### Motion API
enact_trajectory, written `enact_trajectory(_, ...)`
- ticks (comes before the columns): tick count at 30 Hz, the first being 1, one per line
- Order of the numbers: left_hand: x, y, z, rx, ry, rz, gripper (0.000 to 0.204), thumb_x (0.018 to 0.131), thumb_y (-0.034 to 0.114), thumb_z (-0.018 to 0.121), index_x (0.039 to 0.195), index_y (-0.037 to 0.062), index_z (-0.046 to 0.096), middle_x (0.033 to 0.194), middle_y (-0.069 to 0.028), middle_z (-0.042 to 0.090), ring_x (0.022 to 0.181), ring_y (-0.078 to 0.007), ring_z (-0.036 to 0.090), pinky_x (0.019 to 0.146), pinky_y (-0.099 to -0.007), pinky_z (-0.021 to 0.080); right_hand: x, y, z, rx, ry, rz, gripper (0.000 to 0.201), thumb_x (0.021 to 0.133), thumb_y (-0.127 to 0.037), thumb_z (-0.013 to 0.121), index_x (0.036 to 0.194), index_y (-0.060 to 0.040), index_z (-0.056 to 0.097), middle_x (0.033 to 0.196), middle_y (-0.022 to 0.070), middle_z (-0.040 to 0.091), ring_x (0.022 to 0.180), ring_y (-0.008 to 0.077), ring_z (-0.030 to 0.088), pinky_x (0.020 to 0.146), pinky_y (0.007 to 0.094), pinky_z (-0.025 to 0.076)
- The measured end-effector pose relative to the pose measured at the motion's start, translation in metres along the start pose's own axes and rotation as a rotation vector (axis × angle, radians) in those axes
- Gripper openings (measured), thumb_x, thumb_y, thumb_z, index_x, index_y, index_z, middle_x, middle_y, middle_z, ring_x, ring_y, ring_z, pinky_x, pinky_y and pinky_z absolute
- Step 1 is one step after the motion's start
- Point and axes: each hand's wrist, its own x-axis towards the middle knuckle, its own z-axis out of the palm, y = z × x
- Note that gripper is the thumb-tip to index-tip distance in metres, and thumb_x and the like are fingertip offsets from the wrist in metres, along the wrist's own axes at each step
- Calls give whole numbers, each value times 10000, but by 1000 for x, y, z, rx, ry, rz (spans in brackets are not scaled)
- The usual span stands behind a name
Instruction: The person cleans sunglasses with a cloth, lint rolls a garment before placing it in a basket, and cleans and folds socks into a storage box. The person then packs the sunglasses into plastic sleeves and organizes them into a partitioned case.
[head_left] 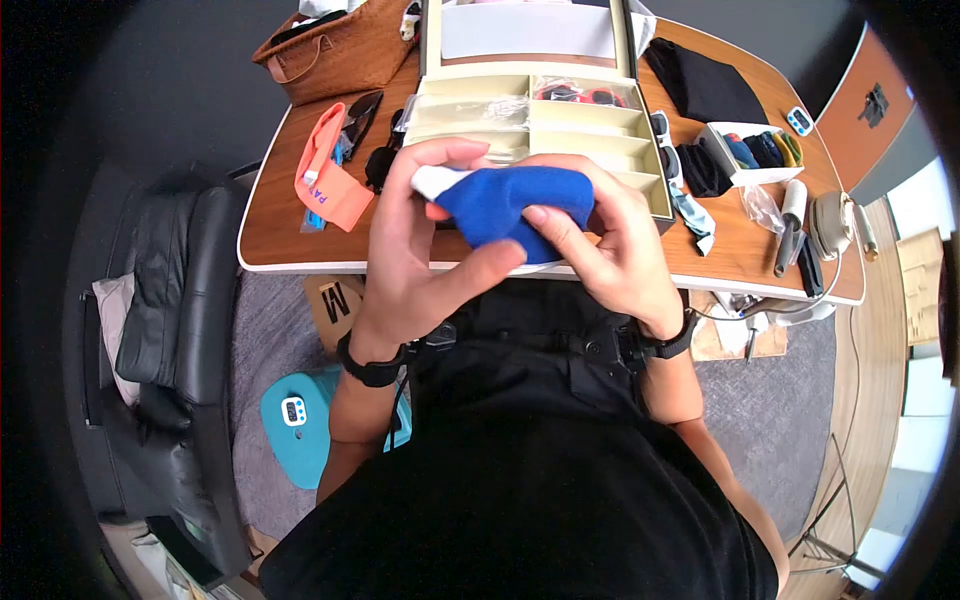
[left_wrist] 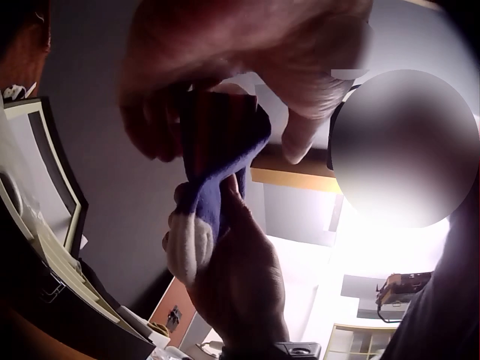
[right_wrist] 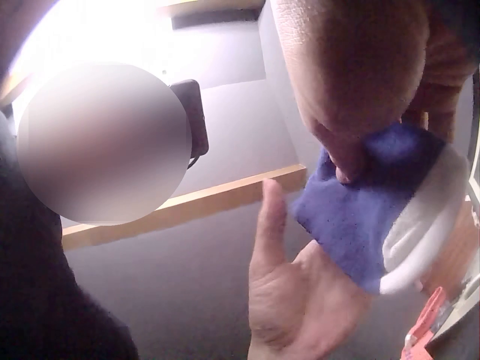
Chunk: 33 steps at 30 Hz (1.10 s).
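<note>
Over the table's front edge, both hands hold a blue sock (head_left: 505,195) with a white end, bent into a short bundle. My right hand (head_left: 630,250) pinches it, thumb pressed on the blue cloth and fingers behind. The left hand (head_left: 400,250) supports the white end with its fingers behind the cloth. Its thumb stands straight and apart from the sock in the right wrist view, where the left palm (right_wrist: 307,300) faces up beside the fabric. In the left wrist view, a dark red striped part of the sock (left_wrist: 221,131) shows below the left fingers.
Behind the hands stands an open compartment box (head_left: 590,115) holding red sunglasses (head_left: 605,97) and clear plastic wrappers. An orange cloth piece (head_left: 345,200) lies left, near a woven basket (head_left: 350,60). Rightward are a white box (head_left: 765,177) of rolled socks and a lint roller (head_left: 793,215).
</note>
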Motion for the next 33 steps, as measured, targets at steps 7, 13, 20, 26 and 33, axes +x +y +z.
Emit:
enact_trajectory(7, 1, 5, 10, -178, 153, -204, 363, 875, -37, 664, 1171, -4, 456, 1051, -90, 589, 949, -112, 599, 810, -254, 526, 1, 3, 4, -106, 16, -40, 549, 859, -118, 723, 1333, -26, 462, 1147, 162, 593, 1034, 239, 602, 901, 353, 489)
enact_trajectory(13, 0, -6, 9, -220, 161, -212, 331, 920, -7, 607, 1202, 5, 434, 1111, -89, 563, 1016, -110, 566, 894, -274, 478, 0, 6, 14, -149, 41, -123, 721, 802, -92, 764, 1406, -20, 375, 1243, 182, 508, 1149, 308, 529, 993, 383, 430)
enact_trajectory(20, 1, -6, 14, -161, 186, -190, 371, 960, 38, 563, 1289, 5, 396, 1184, -105, 557, 1081, -131, 556, 918, -299, 469, 5, 3, 7, -437, 35, -292, 665, 735, -108, 800, 1327, -74, 501, 1239, 167, 522, 1087, 349, 574, 885, 387, 505)
enact_trajectory(26, 1, -4, 7, 27, 132, -123, 491, 909, 118, 678, 1300, 16, 400, 1120, -95, 573, 1031, -143, 572, 892, -289, 480, 5, 5, 2, -378, 26, -289, 422, 742, -155, 801, 1122, -45, 653, 1047, 115, 646, 957, 292, 645, 816, 371, 525)
enact_trajectory(33, -3, -1, 9, 155, 31, -68, 341, 867, 154, 742, 1121, 21, 558, 1039, -43, 592, 926, -107, 565, 844, -257, 463, 0, 3, -3, -144, -27, -71, 365, 761, -191, 809, 1059, -31, 673, 996, 119, 694, 881, 262, 680, 793, 344, 528)
